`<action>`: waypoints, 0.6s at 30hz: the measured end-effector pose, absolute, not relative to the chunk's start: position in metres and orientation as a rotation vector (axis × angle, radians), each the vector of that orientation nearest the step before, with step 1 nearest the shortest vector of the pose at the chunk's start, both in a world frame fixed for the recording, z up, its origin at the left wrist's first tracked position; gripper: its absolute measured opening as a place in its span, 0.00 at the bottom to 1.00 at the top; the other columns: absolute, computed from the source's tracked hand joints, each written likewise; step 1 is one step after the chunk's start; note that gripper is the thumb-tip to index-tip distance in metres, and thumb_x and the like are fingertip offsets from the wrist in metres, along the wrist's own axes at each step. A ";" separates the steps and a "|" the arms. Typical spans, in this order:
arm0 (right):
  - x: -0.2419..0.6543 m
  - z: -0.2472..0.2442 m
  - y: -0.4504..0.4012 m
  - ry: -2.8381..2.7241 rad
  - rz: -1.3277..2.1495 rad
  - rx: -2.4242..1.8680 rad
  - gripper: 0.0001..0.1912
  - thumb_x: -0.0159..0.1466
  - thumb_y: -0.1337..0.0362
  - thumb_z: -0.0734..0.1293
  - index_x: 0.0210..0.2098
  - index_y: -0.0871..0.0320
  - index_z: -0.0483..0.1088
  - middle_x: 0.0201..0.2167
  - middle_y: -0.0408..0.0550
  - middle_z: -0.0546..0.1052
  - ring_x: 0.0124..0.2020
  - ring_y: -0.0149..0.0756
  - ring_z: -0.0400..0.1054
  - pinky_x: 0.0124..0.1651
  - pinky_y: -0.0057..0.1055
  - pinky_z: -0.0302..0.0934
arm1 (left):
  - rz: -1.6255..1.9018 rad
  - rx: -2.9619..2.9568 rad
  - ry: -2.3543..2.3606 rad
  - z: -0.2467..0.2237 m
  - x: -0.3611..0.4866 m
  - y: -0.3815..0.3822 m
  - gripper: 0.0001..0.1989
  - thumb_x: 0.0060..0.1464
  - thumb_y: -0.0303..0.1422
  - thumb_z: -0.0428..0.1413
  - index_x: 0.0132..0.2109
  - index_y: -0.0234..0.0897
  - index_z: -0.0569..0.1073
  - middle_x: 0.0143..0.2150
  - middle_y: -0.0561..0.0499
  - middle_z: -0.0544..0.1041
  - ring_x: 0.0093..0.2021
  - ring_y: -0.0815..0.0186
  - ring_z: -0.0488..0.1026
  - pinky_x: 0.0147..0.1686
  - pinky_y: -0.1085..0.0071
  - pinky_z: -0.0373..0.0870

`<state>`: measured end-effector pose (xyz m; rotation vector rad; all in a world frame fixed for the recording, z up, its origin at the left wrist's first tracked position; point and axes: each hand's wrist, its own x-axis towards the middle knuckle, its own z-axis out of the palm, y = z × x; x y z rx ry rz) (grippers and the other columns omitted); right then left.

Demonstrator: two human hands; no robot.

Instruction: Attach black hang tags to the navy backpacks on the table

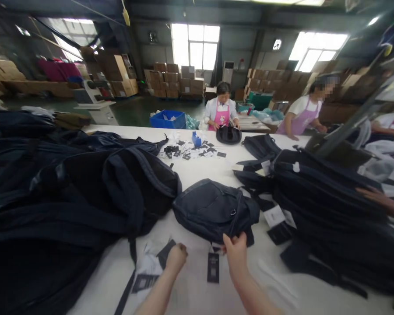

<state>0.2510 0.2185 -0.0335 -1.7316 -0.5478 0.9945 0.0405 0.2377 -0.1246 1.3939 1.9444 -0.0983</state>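
In front of me on the white table (190, 280) lies a small dark navy bag (206, 205) with a metal ring on its front. My right hand (237, 253) pinches the near edge of this bag between thumb and fingers. A black hang tag (213, 267) with pale print dangles from that edge, just left of the hand. To the left, my left hand (177, 259) is closed with its fingers curled; what it holds, if anything, is hidden. A dark tag (166, 253) and white printed tags (147, 271) lie beside this hand.
Large dark backpacks (85, 197) are heaped on the left, and more dark bags (318, 205) on the right. Loose tags (190, 151) surround a small blue object (196, 139) mid-table. Across the table, a co-worker (221, 111) handles a dark bag; a blue bin (167, 119) stands nearby.
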 end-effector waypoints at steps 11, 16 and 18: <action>0.249 -0.054 0.174 -0.488 1.289 -1.813 0.09 0.53 0.62 0.71 0.26 0.58 0.66 0.15 0.45 0.72 0.16 0.32 0.64 0.18 0.27 0.57 | 0.243 1.417 1.897 -0.080 0.020 0.133 0.13 0.61 0.33 0.50 0.51 0.34 0.71 0.46 0.44 0.80 0.47 0.66 0.76 0.47 0.74 0.67; 0.270 -0.073 0.186 -0.423 1.424 -1.795 0.11 0.63 0.62 0.67 0.27 0.62 0.68 0.23 0.42 0.74 0.20 0.25 0.65 0.22 0.22 0.60 | 0.129 1.384 1.956 -0.090 0.002 0.090 0.14 0.60 0.30 0.52 0.52 0.33 0.72 0.48 0.42 0.79 0.49 0.64 0.75 0.49 0.72 0.66; 0.277 -0.084 0.186 -0.381 1.445 -1.841 0.11 0.66 0.62 0.65 0.30 0.63 0.68 0.23 0.39 0.72 0.20 0.23 0.64 0.23 0.22 0.61 | 0.066 1.372 1.973 -0.091 -0.006 0.073 0.14 0.59 0.28 0.52 0.52 0.33 0.72 0.48 0.42 0.79 0.49 0.63 0.75 0.48 0.73 0.65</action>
